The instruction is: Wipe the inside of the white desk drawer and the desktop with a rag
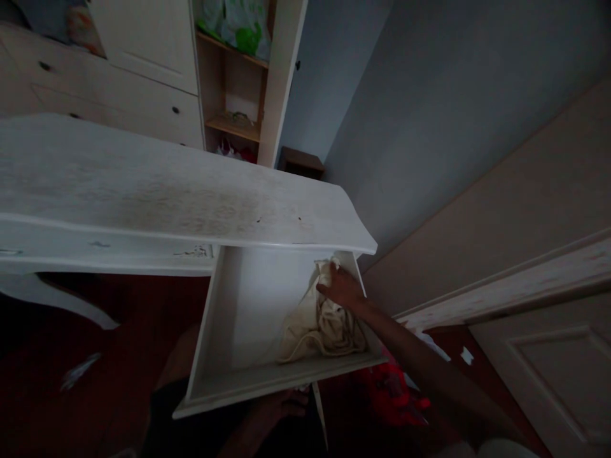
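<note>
The cream cloth bag was kept in the open drawer just right of centre, beyond the left hand, which was set under the drawer front, seemingly to steady it, its grip too dark to tell, and was clutched at its far top by the right hand.

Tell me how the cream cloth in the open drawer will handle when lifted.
The cloth lies crumpled in soft folds, so it is probably floppy and will sag. It looks thin, likely light. The right hand touches its top; rolling seems unlikely.
</note>
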